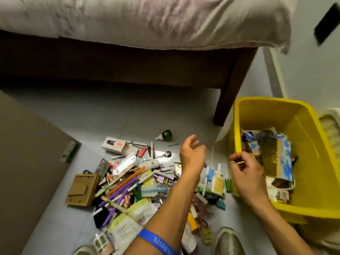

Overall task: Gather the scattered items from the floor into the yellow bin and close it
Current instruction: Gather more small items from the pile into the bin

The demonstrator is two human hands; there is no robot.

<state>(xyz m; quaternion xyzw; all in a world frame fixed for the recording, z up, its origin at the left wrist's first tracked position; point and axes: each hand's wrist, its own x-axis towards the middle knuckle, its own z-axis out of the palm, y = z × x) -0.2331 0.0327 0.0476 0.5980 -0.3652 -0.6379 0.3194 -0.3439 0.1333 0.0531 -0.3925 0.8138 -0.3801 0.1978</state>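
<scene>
Pinching a thin yellow-tipped stick [240, 162] between thumb and fingers, the right hand [246, 173] hovers over the near-left rim of the yellow bin [311, 129]. At its 9 o'clock, the left hand [191, 153] hangs with fingers loosely apart, empty, above the scattered items [132, 183] on the floor [117, 115].

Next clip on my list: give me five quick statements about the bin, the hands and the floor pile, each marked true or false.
1. The yellow bin already holds some items. True.
2. The right hand is empty. False: its fingers pinch a small thin yellow-green item.
3. The left hand grips the spoon. False: it is open above the floor and holds nothing.
4. Pens and papers lie in a pile left of the bin. True.
5. The bin's lid is on. False: the bin is open.
</scene>
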